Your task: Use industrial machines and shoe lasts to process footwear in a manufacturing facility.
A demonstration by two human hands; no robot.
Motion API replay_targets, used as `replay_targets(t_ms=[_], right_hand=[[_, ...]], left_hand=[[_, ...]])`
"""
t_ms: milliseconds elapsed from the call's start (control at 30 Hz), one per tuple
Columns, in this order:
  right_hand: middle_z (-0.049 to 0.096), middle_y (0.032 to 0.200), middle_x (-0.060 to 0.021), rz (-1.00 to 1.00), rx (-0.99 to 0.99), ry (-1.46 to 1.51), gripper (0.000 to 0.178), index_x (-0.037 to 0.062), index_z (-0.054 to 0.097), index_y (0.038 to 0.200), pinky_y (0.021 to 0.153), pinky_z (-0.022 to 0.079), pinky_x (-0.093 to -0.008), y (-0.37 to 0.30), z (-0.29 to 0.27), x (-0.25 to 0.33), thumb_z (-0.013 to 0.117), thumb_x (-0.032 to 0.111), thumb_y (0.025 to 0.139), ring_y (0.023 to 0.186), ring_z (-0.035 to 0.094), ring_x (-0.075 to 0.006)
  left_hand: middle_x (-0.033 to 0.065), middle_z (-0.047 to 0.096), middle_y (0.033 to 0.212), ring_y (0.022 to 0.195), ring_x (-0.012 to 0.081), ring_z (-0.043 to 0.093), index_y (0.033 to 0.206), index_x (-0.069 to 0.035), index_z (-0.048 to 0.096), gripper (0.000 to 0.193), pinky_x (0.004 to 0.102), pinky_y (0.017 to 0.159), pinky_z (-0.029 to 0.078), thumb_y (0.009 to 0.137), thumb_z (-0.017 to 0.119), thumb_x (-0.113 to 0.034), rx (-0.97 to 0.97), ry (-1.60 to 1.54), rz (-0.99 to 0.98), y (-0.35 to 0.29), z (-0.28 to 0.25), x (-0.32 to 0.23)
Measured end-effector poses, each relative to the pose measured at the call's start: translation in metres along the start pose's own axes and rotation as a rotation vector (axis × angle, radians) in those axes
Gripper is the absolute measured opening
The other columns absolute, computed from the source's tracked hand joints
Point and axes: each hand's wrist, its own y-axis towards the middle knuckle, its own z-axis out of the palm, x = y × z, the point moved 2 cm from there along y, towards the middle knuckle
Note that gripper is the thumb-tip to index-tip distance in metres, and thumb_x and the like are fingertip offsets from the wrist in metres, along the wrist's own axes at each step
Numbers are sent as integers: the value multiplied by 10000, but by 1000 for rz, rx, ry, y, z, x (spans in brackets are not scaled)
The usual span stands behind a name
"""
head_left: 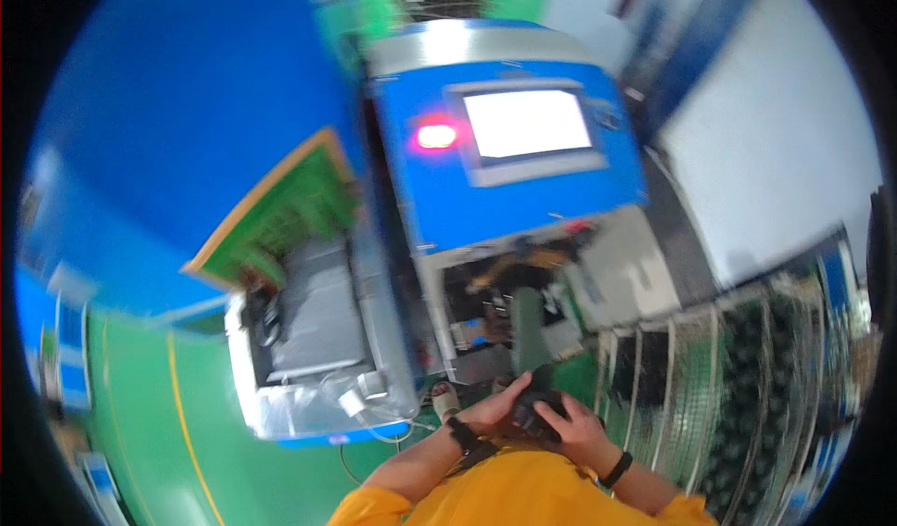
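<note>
— What have you got hold of?

— A small dark object (pixel 534 405), held close in front of my chest, just above my yellow shirt (pixel 523 493). My left hand (pixel 493 408) wraps it from the left with the thumb laid over the top; my right hand (pixel 581 428) covers it from the right, fingers curled around it. Both hands are closed on it.

— Which way does it point?

— I can't say for certain. The bit that shows between my hands looks longer across than up and down, running roughly from one palm to the other. My fingers hide both ends, and the picture is smeared.

— What else is hard to read?

— Most of it. The blue machine (pixel 505 152) ahead of me has a bright white screen (pixel 528 122) and a red lamp (pixel 436 135) glowing beside it, but the opening below is a blur of dark parts. The grey tray (pixel 318 316) to its left holds white cables I can barely make out. The racks (pixel 747 376) on my right run out of the frame.
</note>
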Motion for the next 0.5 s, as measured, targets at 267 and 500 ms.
replay_targets(t_ms=[267,500], right_hand=[[422,1582,-253,649,-10,1090,973,-32,307,1590,1216,304,-392,87,16,-30,760,467,888,1460,419,-344],[505,1541,-184,328,-169,1155,929,0,349,1588,1156,380,-347,36,19,-101,832,286,849,1383,504,-233]], left_hand=[[50,724,1204,1028,203,721,1344,-103,624,471,410,898,587,950,676,-355,-281,84,85,-9,-82,32],[82,741,1087,915,230,747,1249,-9,654,417,360,681,614,899,632,-234,-622,275,153,-32,-79,-2]])
